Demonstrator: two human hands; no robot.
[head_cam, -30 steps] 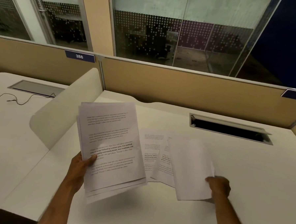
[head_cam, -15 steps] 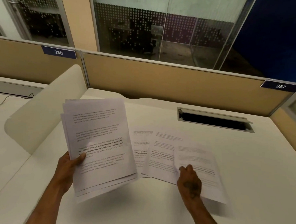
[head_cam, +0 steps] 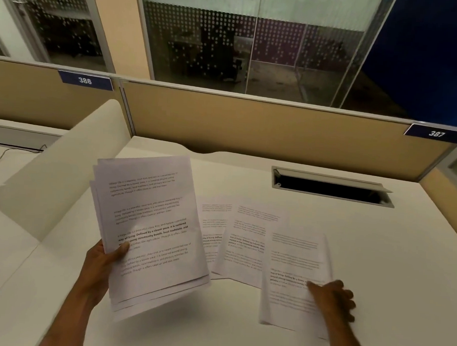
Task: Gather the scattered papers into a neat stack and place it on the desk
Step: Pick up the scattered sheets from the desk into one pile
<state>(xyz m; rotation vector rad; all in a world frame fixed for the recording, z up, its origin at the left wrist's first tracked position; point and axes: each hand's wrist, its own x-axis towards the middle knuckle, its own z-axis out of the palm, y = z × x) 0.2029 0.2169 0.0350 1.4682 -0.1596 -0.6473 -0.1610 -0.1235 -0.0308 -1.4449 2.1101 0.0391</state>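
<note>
My left hand point(head_cam: 103, 266) grips a loose stack of several printed sheets point(head_cam: 150, 221) by its left edge and holds it tilted above the white desk point(head_cam: 376, 260). Three more printed sheets lie overlapping on the desk to the right of it. The nearest sheet point(head_cam: 294, 261) lies on the right, and my right hand point(head_cam: 332, 297) rests on its lower right part with the fingers pressing down. The middle sheet point(head_cam: 247, 242) and the left sheet point(head_cam: 213, 219) sit partly under their neighbours.
A cable slot with a raised lid point(head_cam: 330, 187) is set into the desk at the back right. A white curved divider point(head_cam: 60, 174) stands on the left. A tan partition point(head_cam: 251, 126) with number tags 386 and 387 closes the back.
My right hand turned a sheet face up, laid it flat, and now presses on it further right and nearer to me. The stack in my left hand stays held.
</note>
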